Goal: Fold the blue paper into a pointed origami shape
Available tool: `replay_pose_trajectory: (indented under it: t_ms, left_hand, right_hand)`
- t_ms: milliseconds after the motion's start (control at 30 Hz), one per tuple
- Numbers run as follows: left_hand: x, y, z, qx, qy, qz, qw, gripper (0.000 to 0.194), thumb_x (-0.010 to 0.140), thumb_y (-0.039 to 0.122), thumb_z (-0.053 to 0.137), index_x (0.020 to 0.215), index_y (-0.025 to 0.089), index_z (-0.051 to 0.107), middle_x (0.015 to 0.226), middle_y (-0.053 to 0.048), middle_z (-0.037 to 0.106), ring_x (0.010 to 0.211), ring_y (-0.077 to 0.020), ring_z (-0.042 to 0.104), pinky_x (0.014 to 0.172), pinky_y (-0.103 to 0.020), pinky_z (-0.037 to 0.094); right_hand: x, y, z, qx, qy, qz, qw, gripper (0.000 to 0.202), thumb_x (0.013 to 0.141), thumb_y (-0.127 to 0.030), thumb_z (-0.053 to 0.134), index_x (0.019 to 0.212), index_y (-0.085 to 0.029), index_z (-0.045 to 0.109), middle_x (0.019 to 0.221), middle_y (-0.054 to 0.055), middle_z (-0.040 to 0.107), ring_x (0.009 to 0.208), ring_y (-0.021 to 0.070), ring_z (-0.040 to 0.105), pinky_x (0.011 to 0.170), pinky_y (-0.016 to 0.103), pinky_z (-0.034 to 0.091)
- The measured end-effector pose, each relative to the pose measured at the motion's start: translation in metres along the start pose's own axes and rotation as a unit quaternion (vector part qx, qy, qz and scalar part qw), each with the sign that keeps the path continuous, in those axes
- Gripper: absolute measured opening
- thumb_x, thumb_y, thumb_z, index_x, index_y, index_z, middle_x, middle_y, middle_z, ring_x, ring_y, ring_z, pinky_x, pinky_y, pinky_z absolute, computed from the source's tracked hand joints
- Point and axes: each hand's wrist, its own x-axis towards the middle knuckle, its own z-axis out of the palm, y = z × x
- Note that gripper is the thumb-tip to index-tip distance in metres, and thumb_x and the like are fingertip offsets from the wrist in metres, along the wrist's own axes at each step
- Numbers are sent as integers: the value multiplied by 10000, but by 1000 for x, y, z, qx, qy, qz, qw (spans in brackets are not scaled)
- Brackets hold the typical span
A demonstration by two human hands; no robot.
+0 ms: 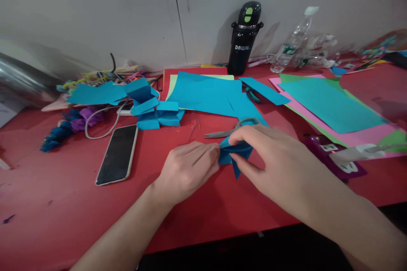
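A folded piece of blue paper [237, 152] is held between my two hands above the red table, with a pointed flap hanging down. My left hand [189, 167] is closed around its left end, and its fingertips are partly hidden. On the paper's right side, my right hand [267, 152] pinches it between thumb and forefinger. Scissors [219, 134] lie just beyond the paper, their blades pointing left. Several small folded blue paper pieces [157, 114] sit behind my left hand. Farther back rests a large blue sheet [206, 95].
A phone [117, 154] lies left of my left hand, near a white cable [90, 125]. Against the wall stand a black bottle [243, 42] and a clear plastic bottle [291, 46]. Stacked coloured sheets [333, 103] and a purple packet [348, 169] lie to the right on the red table [178, 228].
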Motion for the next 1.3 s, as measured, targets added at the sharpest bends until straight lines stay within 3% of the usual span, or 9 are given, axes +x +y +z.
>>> replay_pose_trajectory:
  t_ms: [67, 233, 567, 767, 1300]
  left_hand:
    - [-1, 0, 0, -4, 10, 16, 1000, 191, 891, 102, 645, 1075, 110, 593, 859, -72, 714, 742, -184, 669, 702, -319, 563]
    - [-1, 2, 0, -12, 1, 26, 1000, 211, 876, 90, 661, 1075, 99, 592, 869, -86, 730, 763, -194, 686, 722, -331, 583]
    - [7, 13, 1, -74, 0, -53, 996, 116, 846, 86, 627, 954, 123, 642, 749, -54, 676, 647, -168, 612, 576, -300, 496]
    - [5, 12, 5, -92, 31, -96, 991, 90, 857, 138, 680, 937, 159, 647, 767, -22, 693, 659, -136, 641, 613, -254, 510]
    - [8, 15, 3, -132, 22, -172, 976, 48, 897, 169, 649, 928, 176, 686, 808, -29, 739, 697, -146, 692, 619, -243, 535]
  right_hand:
    - [0, -2, 0, 10, -11, 20, 1000, 240, 810, -48, 613, 986, -210, 609, 905, 30, 719, 815, 226, 679, 695, 355, 526]
    - [-1, -2, 1, 18, -12, 12, 1000, 289, 838, -14, 541, 1013, -222, 639, 922, 35, 740, 847, 227, 691, 724, 342, 526]
    - [-1, -1, 3, 0, 3, -6, 1000, 276, 843, -2, 532, 955, -201, 686, 932, 65, 757, 866, 251, 706, 777, 376, 544]
    - [-1, -1, 2, 0, 17, -8, 1000, 300, 854, -13, 529, 1038, -190, 686, 921, 73, 755, 820, 248, 710, 739, 372, 553]
    - [0, -4, 4, 14, 43, -9, 999, 257, 880, -41, 526, 1025, -203, 663, 919, 67, 752, 833, 237, 709, 727, 360, 566]
